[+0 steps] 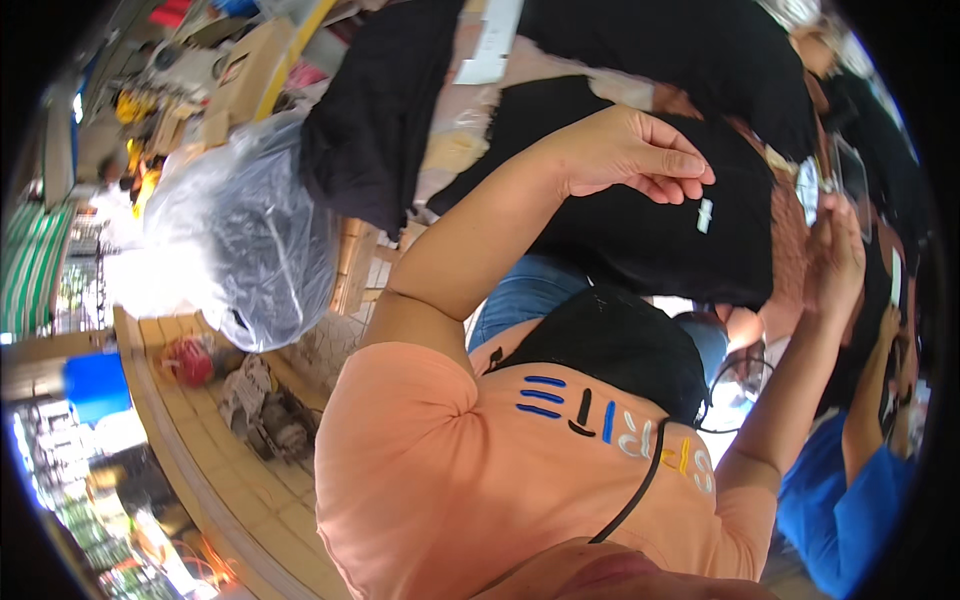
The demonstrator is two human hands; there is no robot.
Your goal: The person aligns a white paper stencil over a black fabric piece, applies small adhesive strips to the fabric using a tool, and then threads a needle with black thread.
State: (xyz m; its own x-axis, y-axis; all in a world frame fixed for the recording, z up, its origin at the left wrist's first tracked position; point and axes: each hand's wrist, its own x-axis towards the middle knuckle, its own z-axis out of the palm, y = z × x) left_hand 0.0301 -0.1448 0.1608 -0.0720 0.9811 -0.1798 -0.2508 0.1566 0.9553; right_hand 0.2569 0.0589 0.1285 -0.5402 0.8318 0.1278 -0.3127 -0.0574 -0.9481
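My left hand [640, 158] hovers over a black cloth piece [640, 240] spread in front of me. Its thumb and fingers are bent together; anything between the tips is too small to make out. Just below those fingertips a small white label [705, 216] lies on the black cloth. Farther right, my right hand [836, 262] has its fingers stretched out, the tips beside a small pale packet [808, 190] and a clear plastic container [850, 180]. Whether they touch either one I cannot tell.
More black cloth [670, 50] covers the table's far part, with a white strip [492, 45] beside it. A large clear plastic bag [255, 230] with dark contents stands at left. Another person in a blue sleeve [840, 510] works at right. Cardboard [250, 80] lies back left.
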